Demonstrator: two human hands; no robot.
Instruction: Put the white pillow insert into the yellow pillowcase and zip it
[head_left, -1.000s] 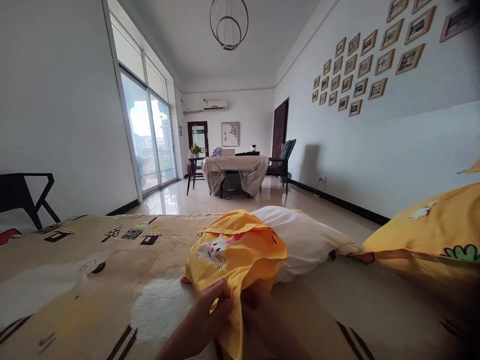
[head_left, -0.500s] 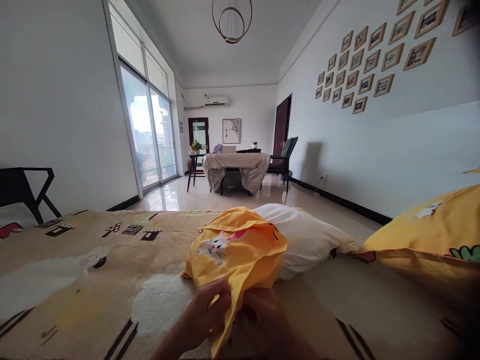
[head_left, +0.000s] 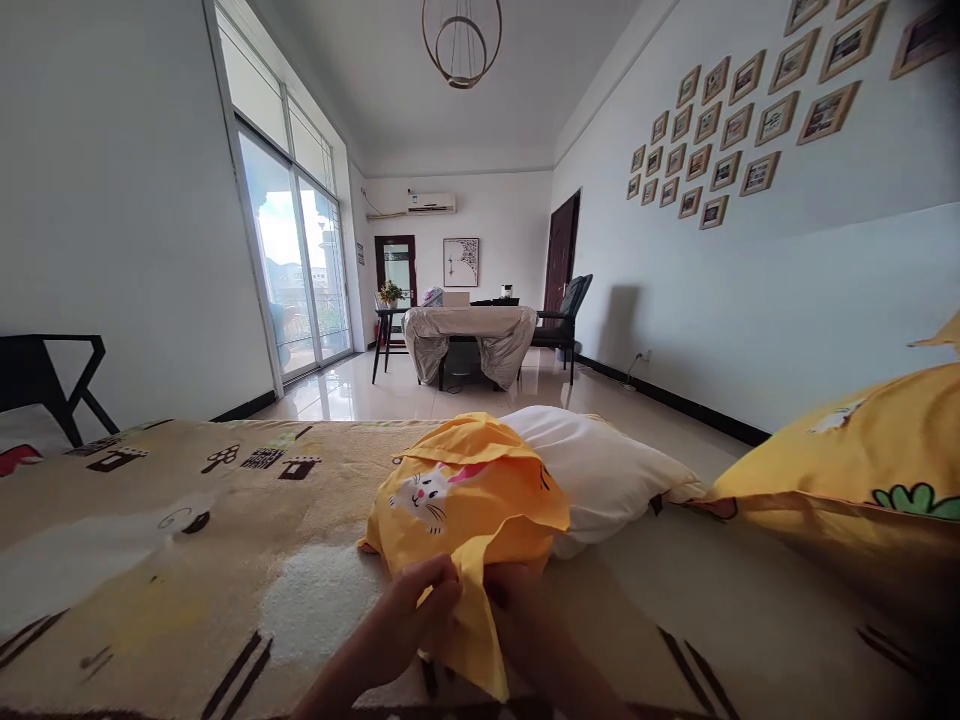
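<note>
A yellow pillowcase [head_left: 480,490] with a white rabbit print lies bunched over the near end of a white pillow [head_left: 600,465]. My left hand [head_left: 420,600] is closed on the near edge of the yellow cloth, thumb on top. Close on its right, my right hand [head_left: 525,610] grips the same cloth, its fingertips partly hidden behind the fabric. Between the two hands a flap of the cloth hangs down toward me.
Under everything spreads a beige patterned blanket [head_left: 172,580]. Another yellow pillow [head_left: 847,450] sits at the right. A black chair [head_left: 45,380] stands at the left; a covered table [head_left: 472,322] is farther back.
The hanging flap of yellow cloth has swung to the right and now shows its broad side. My right hand has risen slightly and shows more clearly. The view has shifted a little.
</note>
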